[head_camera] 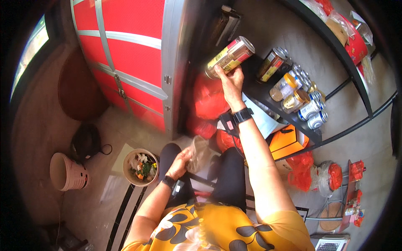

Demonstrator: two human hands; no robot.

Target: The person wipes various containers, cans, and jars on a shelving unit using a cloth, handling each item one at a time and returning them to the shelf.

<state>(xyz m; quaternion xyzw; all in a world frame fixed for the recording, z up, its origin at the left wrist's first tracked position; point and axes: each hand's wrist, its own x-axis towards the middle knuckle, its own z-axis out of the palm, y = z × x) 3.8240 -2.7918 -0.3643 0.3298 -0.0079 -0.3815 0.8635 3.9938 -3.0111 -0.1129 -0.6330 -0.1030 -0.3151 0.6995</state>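
Observation:
My right hand [231,83] is raised at the shelf and grips a tall printed can [230,56] near its lower end. The can is tilted, with its silvery end up and to the right. Beside it on the black shelf [301,125] stand more brown-and-yellow printed cans [271,64]. Nearer to me are jars with yellow or golden lids [284,87] and several white-and-blue cans [309,110]. Down by my knees, my left hand [181,161] holds a crumpled, translucent plastic bag [198,155]; its contents are blurred. Both wrists wear black straps.
A red-panelled cabinet [135,59] with metal framing stands ahead on the left. On the floor are a waste bucket [125,168] with scraps, a tipped white bucket [58,172] and a black bag [86,142]. Red plastic bags [210,100] and an orange box [287,142] sit around the shelf.

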